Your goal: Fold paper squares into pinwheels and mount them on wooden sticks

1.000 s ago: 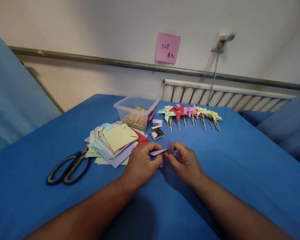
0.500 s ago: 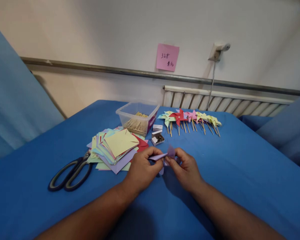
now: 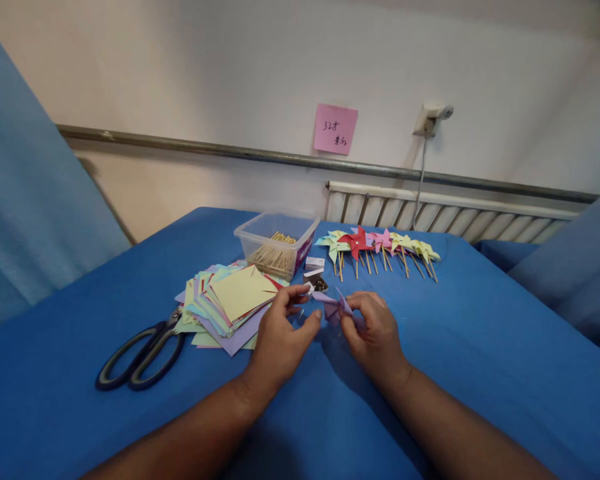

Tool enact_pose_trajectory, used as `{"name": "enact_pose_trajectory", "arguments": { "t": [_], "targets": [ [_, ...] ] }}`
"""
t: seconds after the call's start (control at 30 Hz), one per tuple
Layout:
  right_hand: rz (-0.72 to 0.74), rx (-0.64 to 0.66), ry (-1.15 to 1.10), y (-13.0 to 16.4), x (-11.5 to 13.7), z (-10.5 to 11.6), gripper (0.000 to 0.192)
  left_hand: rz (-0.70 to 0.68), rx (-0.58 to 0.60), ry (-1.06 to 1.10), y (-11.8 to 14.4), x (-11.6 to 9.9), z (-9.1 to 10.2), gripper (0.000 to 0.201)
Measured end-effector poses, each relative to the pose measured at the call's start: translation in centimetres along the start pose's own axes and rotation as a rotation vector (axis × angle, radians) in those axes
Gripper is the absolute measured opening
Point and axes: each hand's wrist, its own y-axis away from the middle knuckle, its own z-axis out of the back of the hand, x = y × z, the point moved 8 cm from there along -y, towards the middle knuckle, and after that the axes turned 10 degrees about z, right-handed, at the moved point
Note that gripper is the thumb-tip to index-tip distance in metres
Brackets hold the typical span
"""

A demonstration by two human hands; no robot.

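A purple paper pinwheel with folded blades hangs above the blue cloth, pinched in my right hand. Beside its left edge is my left hand, thumb and fingers apart, close to the paper without gripping it. Just behind the hands sits a small open box of pins. Left of my left hand lies a loose stack of coloured paper squares, a yellow sheet with slit corners on top. Part of the pinwheel is hidden by the right fingers.
Black-handled scissors lie left of the stack. A clear plastic tub holds wooden sticks. Several pinwheels on sticks lie in a row at the back right. Behind the blue-covered table are a metal rail and a radiator.
My left hand has let go of the purple paper and its fingers have spread. The right hand keeps hold of it. The view has tilted slightly upward.
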Motion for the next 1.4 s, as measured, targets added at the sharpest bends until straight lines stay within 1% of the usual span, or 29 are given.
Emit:
{"name": "enact_pose_trajectory", "arguments": {
  "t": [0.03,0.07,0.1,0.2,0.23,0.27,0.37,0.43,0.53,0.8,0.9,1.0,1.07,1.13,1.2,1.27,1.33,1.37,1.4],
  "targets": [
    [0.043,-0.007,0.045,-0.2,0.2,0.2,0.010,0.031,-0.004,0.013,-0.1,0.1,0.1,0.030],
    [0.085,-0.007,0.083,-0.4,0.4,0.4,0.011,0.078,0.022,0.030,-0.1,0.3,0.0,0.024],
    [0.129,-0.003,0.115,-0.5,0.8,0.6,0.011,0.134,0.077,0.059,0.0,0.6,-0.4,0.021],
    [0.259,0.017,0.166,-0.8,2.1,0.8,0.013,0.294,0.309,0.235,0.7,1.4,-2.3,0.027],
    [0.298,0.020,0.173,-0.8,2.6,0.8,0.013,0.332,0.358,0.314,0.9,1.5,-2.8,0.029],
    [0.333,0.018,0.183,-0.8,3.1,0.9,0.014,0.359,0.382,0.390,1.1,1.5,-3.0,0.031],
    [0.412,0.031,0.224,-0.7,4.1,0.8,0.016,0.410,0.364,0.527,1.3,1.5,-3.0,0.030],
    [0.436,0.044,0.246,-0.6,4.4,0.6,0.017,0.441,0.366,0.553,1.3,1.6,-3.0,0.029],
    [0.432,0.065,0.234,-0.5,4.4,0.3,0.021,0.477,0.379,0.568,1.2,1.9,-3.0,0.028],
    [0.432,0.156,0.170,-0.2,4.6,-0.8,0.041,0.473,0.334,0.632,0.3,2.0,-2.1,0.019],
    [0.433,0.191,0.155,-0.1,4.6,-1.2,0.043,0.460,0.343,0.636,0.1,2.1,-2.3,0.019],
    [0.413,0.230,0.129,0.2,4.3,-1.5,0.041,0.451,0.320,0.613,-0.1,2.9,-2.2,0.020],
    [0.381,0.220,0.097,0.5,3.9,-1.4,0.040,0.462,0.308,0.578,-0.3,3.7,-2.3,0.020],
    [0.325,0.152,0.050,0.4,3.3,-0.8,0.039,0.493,0.296,0.544,-0.5,4.6,-2.5,0.022],
    [0.251,0.045,-0.003,-0.3,2.6,0.0,0.037,0.520,0.297,0.512,-0.5,5.2,-2.8,0.022],
    [0.197,-0.055,-0.057,-2.1,2.0,0.5,0.033,0.524,0.316,0.491,-0.6,5.5,-3.2,0.020],
    [0.191,-0.084,-0.098,-5.1,1.9,0.0,0.027,0.542,0.344,0.463,-0.6,5.8,-3.7,0.017],
    [0.193,-0.085,-0.105,-6.9,1.9,-0.5,0.025,0.553,0.357,0.451,-0.5,5.9,-3.8,0.016],
    [0.191,-0.056,-0.104,-9.0,1.9,-1.4,0.025,0.562,0.370,0.435,-0.5,6.0,-4.0,0.015]
  ]
}}
